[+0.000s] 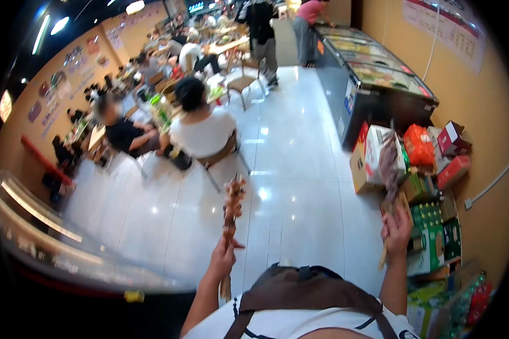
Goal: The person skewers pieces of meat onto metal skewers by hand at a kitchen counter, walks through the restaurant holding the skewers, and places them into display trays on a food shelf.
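My left hand (223, 259) is closed around the sticks of a bunch of meat skewers (233, 204), held upright in front of me. Reddish-brown pieces are threaded on their upper part, and the stick ends come out below my fist. On the right, my right hand (397, 229) grips a second bunch of skewers (388, 166) by the sticks. Its meat looks greyish-purple and points up, in front of the stacked boxes. Both hands are apart, one on each side of my brown apron (305, 291).
A glass-topped chest freezer (373, 70) runs along the right wall. Cartons (373, 155), an orange bag (418, 145) and green bottle crates (427, 214) are stacked before it. Seated diners, including a person in white (202, 133), fill tables at left. A standing person (260, 34) is ahead on the tiled floor (294, 169).
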A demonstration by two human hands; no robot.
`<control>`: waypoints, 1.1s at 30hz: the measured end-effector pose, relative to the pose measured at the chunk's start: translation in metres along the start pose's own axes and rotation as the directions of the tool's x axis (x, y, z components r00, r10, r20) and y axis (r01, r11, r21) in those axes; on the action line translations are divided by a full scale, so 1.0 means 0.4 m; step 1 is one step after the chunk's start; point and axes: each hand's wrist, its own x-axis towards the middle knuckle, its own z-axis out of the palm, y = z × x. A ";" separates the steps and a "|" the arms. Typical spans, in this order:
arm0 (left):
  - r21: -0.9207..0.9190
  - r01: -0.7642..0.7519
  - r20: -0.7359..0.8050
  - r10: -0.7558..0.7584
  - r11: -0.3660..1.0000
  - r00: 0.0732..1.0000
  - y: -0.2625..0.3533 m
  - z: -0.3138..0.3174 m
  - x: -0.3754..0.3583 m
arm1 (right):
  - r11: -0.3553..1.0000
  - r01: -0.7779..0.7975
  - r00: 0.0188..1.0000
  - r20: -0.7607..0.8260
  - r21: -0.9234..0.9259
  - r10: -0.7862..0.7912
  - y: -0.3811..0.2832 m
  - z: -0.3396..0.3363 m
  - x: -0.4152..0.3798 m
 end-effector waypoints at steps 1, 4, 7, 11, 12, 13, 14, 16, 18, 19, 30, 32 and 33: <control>0.125 -0.007 -0.033 0.012 0.992 0.999 -0.002 0.024 0.110 | 0.986 0.058 0.998 0.018 -0.155 -0.056 0.118 -0.023 0.089; 0.098 -0.068 0.048 0.064 0.993 0.997 0.008 0.133 0.481 | 0.817 0.089 0.996 0.050 -0.570 -0.074 0.343 -0.109 0.273; -0.173 0.028 0.231 0.013 0.985 0.973 0.126 0.286 0.828 | 0.758 -0.004 0.999 0.032 -0.652 0.033 0.428 -0.089 0.455; -0.223 0.060 0.303 0.011 0.973 0.953 0.240 0.452 1.343 | 0.803 -0.072 0.979 0.112 -0.591 0.170 0.564 0.007 0.900; -0.200 0.040 0.281 0.019 0.979 0.960 0.266 0.481 1.455 | 0.808 -0.072 0.970 0.147 -0.585 0.193 0.606 0.033 1.037; -0.229 0.072 0.277 -0.005 0.971 0.961 0.280 0.495 1.551 | 0.817 -0.087 0.963 0.162 -0.570 0.216 0.651 0.073 1.172; -0.204 0.093 0.269 -0.035 0.975 0.962 0.305 0.494 1.636 | 0.832 -0.151 0.952 0.148 -0.533 0.268 0.677 0.133 1.300; -0.122 0.039 0.149 -0.020 0.992 0.989 0.366 0.506 1.758 | 0.865 -0.343 0.909 0.102 -0.367 0.404 0.634 0.302 1.583; -0.114 0.105 0.081 -0.097 0.988 0.992 0.409 0.478 1.913 | 0.918 -0.362 0.907 0.167 -0.161 0.387 0.617 0.460 1.843; -0.129 0.115 0.032 -0.112 0.985 0.993 0.443 0.468 1.979 | 0.937 -0.334 0.906 0.238 -0.108 0.350 0.624 0.517 1.966; -0.250 0.003 -0.046 -0.015 0.968 0.999 0.646 0.484 3.140 | 0.892 -0.085 0.945 0.249 -0.443 0.214 0.911 0.816 3.026; -0.312 0.011 0.004 -0.010 0.950 1.000 0.701 0.527 3.378 | 0.852 0.031 0.941 0.302 -0.523 0.151 0.979 0.799 3.201; -0.317 0.023 0.026 -0.016 0.948 1.000 0.741 0.546 3.500 | 0.844 0.061 0.937 0.322 -0.532 0.135 1.013 0.800 3.295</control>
